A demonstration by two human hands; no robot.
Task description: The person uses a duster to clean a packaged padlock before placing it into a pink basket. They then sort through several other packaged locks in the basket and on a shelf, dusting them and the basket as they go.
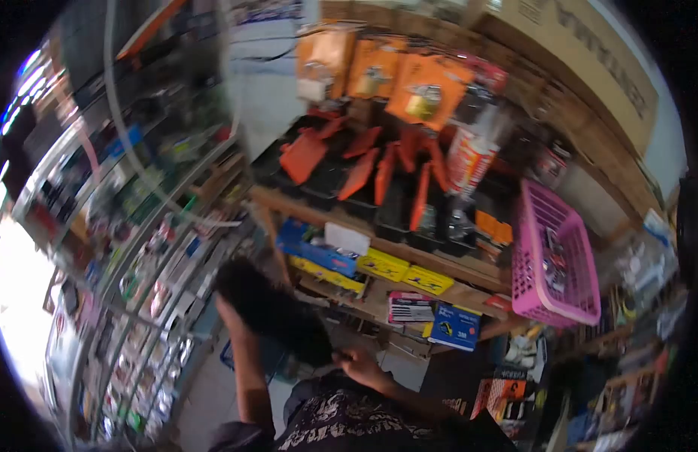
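A long black, soft-looking item, perhaps a fuzzy cloth or duster, stretches across in front of my body; blur hides its exact kind. My left hand is at its upper left end, with the fingers mostly hidden by the dark material. Closed at its lower right end, my right hand grips the edge close to my waist. The printed black shirt I wear is just below.
Ahead, a wooden shelf bears black bins with orange-red pieces. A pink basket stands at its right end. Yellow boxes and a blue box lie lower. To my left runs a glass display case full of small goods.
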